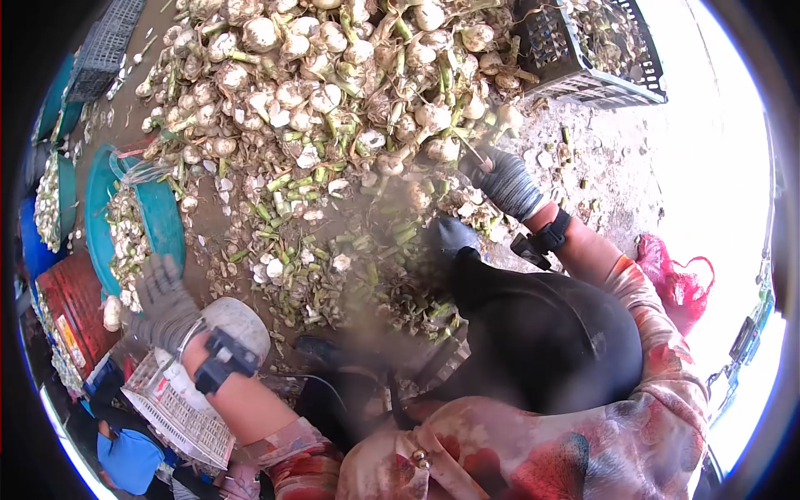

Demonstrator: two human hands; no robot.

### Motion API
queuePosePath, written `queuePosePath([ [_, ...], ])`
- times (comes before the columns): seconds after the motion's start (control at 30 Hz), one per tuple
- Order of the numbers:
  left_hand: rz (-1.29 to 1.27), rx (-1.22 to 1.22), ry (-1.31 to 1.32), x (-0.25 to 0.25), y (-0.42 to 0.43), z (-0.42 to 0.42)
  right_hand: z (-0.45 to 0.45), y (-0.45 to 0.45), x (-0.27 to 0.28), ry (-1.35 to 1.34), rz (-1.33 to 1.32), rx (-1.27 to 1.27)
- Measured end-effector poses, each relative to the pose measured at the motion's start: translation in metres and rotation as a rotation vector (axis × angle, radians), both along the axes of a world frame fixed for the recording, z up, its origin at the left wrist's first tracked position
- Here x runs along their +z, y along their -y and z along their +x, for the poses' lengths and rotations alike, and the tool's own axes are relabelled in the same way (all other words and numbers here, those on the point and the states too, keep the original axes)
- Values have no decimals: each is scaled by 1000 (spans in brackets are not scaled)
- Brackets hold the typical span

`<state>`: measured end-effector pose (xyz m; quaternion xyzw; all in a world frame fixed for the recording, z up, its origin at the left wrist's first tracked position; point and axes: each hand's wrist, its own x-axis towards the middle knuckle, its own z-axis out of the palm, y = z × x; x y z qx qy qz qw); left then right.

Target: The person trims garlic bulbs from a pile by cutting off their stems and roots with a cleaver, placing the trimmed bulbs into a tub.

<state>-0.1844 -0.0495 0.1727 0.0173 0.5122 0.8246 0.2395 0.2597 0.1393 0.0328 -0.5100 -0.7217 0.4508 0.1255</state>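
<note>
My left hand (167,307), in a grey glove, is held out beside the teal basin (162,221), its fingers apart and slightly blurred. Just left of it is a white garlic bulb (112,314), apart from the palm as far as I can see. The basin contains trimmed garlic (125,237). My right hand (507,182), also gloved, is curled at the lower right edge of a large heap of garlic bulbs with stems (325,100). A thin, pointed thing shows at its fingers; its kind is unclear. A garlic bulb (442,150) lies close to those fingers.
Cut stems and peelings (283,267) litter the floor before my knees. A black crate (592,58) of scraps stands upper right, a white bucket (237,325) below my left hand. A red bucket (79,296), a white basket (183,408) and a person in blue (129,458) are left.
</note>
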Motion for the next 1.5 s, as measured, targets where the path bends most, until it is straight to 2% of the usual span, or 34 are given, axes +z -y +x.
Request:
queuePosePath([
  [0.03,-136,-32,34,-18,-20,21,1,2,-6,-39,-32,-11],
  [0.1,-594,-652,-289,-67,-64,97,-9,5,4,-13,-75,4],
  [0.13,-519,-852,-391,-125,-71,127,-11,6,5,24,-83,25],
  [0.17,-845,-958,-478,-102,-100,181,-10,7,-2,25,-113,41],
  [0.2,-1016,-1057,-814,-129,-111,202,-13,9,5,38,-77,59],
  [0.27,-1200,-1080,-1147,-168,-127,220,-13,10,8,98,-42,102],
  [0.33,-1270,-1190,-920,-161,-135,217,-8,9,11,156,-35,141],
  [0.37,-1273,-1193,-919,-160,-130,219,-5,9,11,151,-43,206],
  [0.4,-1008,-1070,-686,-161,-119,217,-7,9,11,134,-51,269],
  [0.47,-763,-938,-471,-165,-99,208,-15,11,20,211,30,385],
  [0.53,-458,-992,-436,-169,-77,195,-33,13,45,206,154,486],
  [0.6,-595,-1014,-722,-167,-66,190,-48,13,56,166,140,570],
  [0.67,-211,-942,-241,-156,-55,191,-57,15,61,131,134,653],
  [0.7,-319,-928,-222,-157,-50,188,-61,16,63,136,120,682],
  [0.87,-514,-1028,-347,-147,-23,185,-65,25,68,36,158,719],
  [1.0,-597,-998,-772,-129,-25,185,-59,29,43,99,239,766],
  [1.03,-609,-980,-805,-127,-27,187,-57,29,37,73,241,736],
  [1.13,-383,-795,-582,-105,-38,207,-47,29,14,63,285,702],
  [1.2,-517,-856,-438,-79,-49,211,-37,22,-17,135,265,506],
  [1.23,-432,-798,-376,-65,-50,217,-36,1,2,416,31,442],
  [1.27,-434,-788,-383,-60,-52,214,-18,-1,-20,409,7,357],
  [1.33,-533,-835,-457,-56,-52,213,-30,7,9,81,-38,257],
  [1.37,-550,-869,-523,-62,-57,210,-41,19,1,-272,-161,209],
  [1.4,-536,-858,-526,-66,-68,209,-58,22,15,-446,-376,209],
  [1.47,-685,-766,-1469,-67,-73,212,-77,13,54,-225,-759,246],
  [1.5,-676,-761,-1408,-72,-67,214,-78,16,48,-226,-767,244],
])
